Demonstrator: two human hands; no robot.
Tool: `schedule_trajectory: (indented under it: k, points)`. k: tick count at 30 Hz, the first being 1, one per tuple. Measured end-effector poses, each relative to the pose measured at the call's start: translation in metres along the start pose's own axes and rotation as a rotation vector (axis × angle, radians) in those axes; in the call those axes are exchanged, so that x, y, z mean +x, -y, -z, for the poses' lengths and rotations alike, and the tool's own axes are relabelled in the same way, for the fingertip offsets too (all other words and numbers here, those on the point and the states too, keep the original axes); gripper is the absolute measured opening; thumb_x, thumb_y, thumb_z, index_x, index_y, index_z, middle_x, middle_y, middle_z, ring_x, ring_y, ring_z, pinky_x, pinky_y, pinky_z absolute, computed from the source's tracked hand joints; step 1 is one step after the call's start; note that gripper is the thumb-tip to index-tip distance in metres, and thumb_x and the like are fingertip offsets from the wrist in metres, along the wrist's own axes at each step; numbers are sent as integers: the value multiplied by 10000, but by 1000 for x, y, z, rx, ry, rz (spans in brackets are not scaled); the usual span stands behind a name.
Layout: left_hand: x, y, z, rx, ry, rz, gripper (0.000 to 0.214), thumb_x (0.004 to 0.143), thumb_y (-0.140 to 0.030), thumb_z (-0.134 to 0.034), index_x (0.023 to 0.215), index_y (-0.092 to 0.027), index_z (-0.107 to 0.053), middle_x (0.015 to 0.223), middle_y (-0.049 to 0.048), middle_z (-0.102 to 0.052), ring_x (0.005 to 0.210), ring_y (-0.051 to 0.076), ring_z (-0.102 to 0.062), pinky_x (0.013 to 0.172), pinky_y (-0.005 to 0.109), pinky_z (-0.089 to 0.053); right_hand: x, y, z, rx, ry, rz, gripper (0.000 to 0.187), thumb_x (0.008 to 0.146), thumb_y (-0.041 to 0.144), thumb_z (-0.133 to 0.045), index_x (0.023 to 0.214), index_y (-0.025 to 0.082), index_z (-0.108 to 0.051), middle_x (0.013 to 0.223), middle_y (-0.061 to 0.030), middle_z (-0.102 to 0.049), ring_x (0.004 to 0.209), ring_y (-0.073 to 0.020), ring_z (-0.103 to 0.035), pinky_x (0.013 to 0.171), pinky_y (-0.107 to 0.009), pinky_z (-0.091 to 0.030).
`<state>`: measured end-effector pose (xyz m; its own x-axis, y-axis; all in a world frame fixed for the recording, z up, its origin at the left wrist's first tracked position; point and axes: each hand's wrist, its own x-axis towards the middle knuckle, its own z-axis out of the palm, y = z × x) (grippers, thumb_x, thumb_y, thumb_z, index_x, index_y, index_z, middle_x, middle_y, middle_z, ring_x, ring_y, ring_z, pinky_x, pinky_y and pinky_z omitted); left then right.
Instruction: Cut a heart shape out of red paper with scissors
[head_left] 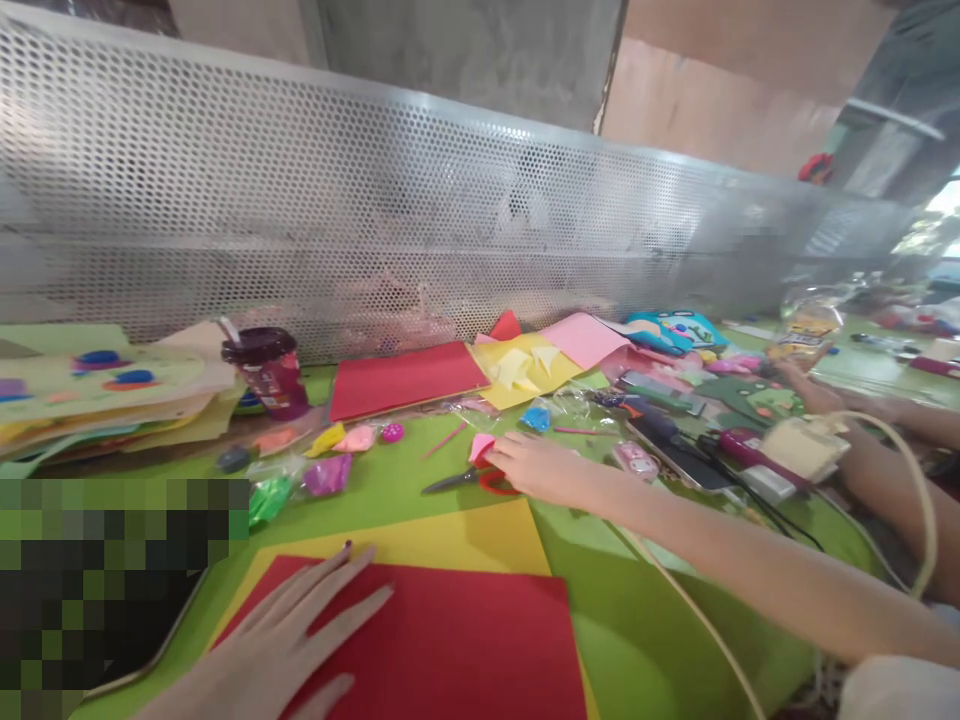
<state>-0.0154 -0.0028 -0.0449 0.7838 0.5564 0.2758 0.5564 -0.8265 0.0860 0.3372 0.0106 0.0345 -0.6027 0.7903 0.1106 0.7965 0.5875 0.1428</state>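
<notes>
My left hand (300,620) lies flat, fingers spread, on a red sheet of paper (465,640). A yellow sheet (465,535) shows from under the red one. My right hand (536,468) reaches across from the right, its fingers together at the red handles of the scissors (457,481). The scissors lie on the green table with their dark blades pointing left. Beside the fingertips is a small pink piece (482,446). The fingers' exact grip is partly hidden.
A lidded cup with a straw (264,372) stands at the back left by stacked papers (172,400). Colourful clay packets (328,474) lie in front. A phone (679,455), a beige charger with a cable (806,447) and another person's arms (877,470) are on the right. A perforated metal panel (337,200) borders the back.
</notes>
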Motion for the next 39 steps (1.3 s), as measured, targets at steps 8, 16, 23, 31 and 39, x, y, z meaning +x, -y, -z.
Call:
schedule_trajectory:
  k: [8, 16, 23, 31, 39]
  points:
    - [20, 14, 13, 100, 227, 107, 481, 855, -546, -400, 1279, -340, -494, 1309, 15, -511, 1177, 304, -499, 939, 477, -449, 39, 5, 35, 135, -174, -151, 220, 785, 153, -561, 997, 94, -544, 1012, -140, -569, 862, -195, -573, 750, -311, -478]
    - [83, -24, 26, -185, 335, 45, 670, 842, -614, -393, 1408, -276, -278, 1469, 59, -242, 1328, 324, -238, 1035, 503, -299, 123, 82, 34, 731, -482, -345, 231, 776, 287, -557, 941, 134, -504, 941, -75, -584, 769, -146, -578, 669, -268, -486]
    - [68, -5, 12, -254, 363, 53, 635, 883, -581, -341, 1428, -284, -207, 1486, 35, -204, 1353, 275, -202, 1076, 478, -229, 76, 92, 13, 603, -518, -336, 351, 747, 389, -583, 971, 133, -497, 991, -111, -574, 931, -214, -562, 766, -331, -480]
    - [72, -12, 18, -241, 375, 8, 598, 915, -552, -268, 1434, -272, -169, 1503, 10, -76, 1372, 269, -94, 1083, 498, -201, -2, 76, 15, 818, -259, -612, 219, 807, 358, -532, 928, 177, -505, 881, -55, -619, 758, -166, -581, 676, -307, -462]
    - [69, -8, 14, -245, 336, -15, 586, 913, -558, -276, 1431, -308, -163, 1503, -9, -123, 1375, 256, -107, 1092, 487, -202, -28, 9, 0, 830, -249, -695, 285, 777, 442, -550, 894, 189, -490, 868, -31, -613, 797, -184, -585, 736, -333, -457]
